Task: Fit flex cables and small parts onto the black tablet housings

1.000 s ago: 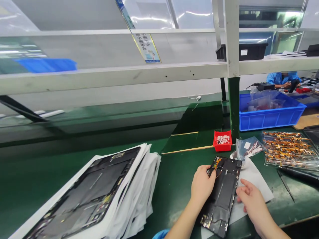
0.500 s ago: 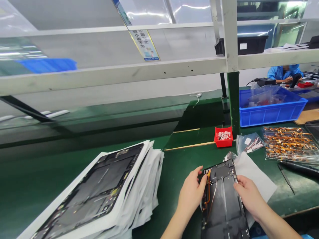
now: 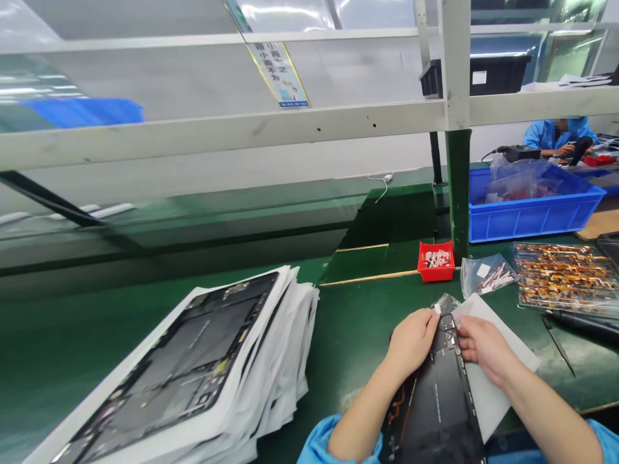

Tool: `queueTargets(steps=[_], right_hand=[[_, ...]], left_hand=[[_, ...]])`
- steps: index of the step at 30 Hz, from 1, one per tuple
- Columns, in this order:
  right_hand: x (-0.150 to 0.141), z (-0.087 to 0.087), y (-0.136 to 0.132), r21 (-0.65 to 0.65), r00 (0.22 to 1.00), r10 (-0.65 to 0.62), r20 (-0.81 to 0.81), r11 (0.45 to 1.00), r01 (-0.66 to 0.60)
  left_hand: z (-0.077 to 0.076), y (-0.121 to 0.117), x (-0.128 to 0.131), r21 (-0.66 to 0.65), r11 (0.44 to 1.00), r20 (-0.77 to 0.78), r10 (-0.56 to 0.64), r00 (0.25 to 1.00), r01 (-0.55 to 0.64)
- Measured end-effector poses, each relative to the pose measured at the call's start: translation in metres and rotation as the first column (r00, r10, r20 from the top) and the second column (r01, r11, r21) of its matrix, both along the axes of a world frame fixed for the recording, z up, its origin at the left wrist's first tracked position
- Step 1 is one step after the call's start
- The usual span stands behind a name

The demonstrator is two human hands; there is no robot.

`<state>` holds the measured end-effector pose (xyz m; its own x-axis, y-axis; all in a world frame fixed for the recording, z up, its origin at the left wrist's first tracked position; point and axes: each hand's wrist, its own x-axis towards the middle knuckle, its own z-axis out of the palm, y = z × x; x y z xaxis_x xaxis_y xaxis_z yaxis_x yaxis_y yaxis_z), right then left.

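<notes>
A black tablet back housing (image 3: 442, 399), with thin orange flex cables along its left side, is tilted at the front of the green bench. My left hand (image 3: 413, 338) lies across its upper left part, fingers closed near the top edge; what they pinch is hidden. Close to those fingertips is a small clear bag (image 3: 445, 303) with a white patch. Along the upper right edge of the housing, my right hand (image 3: 486, 348) grips with thumb and curled fingers. Under the housing's right side lies a white sheet (image 3: 503, 341).
At left stands a stack of white sheets (image 3: 271, 380) with another tablet housing (image 3: 193, 361) on top. Beyond my hands are a red bin (image 3: 436, 274) of small parts, a parts bag (image 3: 488, 274), a tray of flex cables (image 3: 565, 274), tweezers (image 3: 558, 345) and a blue crate (image 3: 536, 219).
My left hand has moved from the housing's left edge up and right to its top. My right hand has shifted slightly up towards the corner. The view has tilted a little.
</notes>
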<state>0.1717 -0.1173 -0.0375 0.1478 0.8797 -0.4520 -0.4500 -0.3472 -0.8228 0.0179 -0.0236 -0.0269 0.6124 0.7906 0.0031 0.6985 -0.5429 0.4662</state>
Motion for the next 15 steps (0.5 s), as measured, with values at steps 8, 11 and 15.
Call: queueTargets(steps=[8,11,15], right_hand=[[0.003,0.002,0.030,-0.106,0.993,-0.021,0.117,0.994,0.034],[0.007,0.003,0.025,-0.135,0.960,0.026,0.278,0.991,0.012],[0.027,0.006,0.019,-0.142,0.785,0.097,0.612,0.990,-0.012]], left_hand=[[0.000,-0.006,0.000,0.016,0.999,-0.024,-0.031,0.999,0.031],[-0.001,-0.006,-0.001,0.012,0.999,-0.011,-0.038,0.999,0.038],[-0.001,-0.006,-0.003,0.003,0.999,0.022,-0.033,0.999,0.033]])
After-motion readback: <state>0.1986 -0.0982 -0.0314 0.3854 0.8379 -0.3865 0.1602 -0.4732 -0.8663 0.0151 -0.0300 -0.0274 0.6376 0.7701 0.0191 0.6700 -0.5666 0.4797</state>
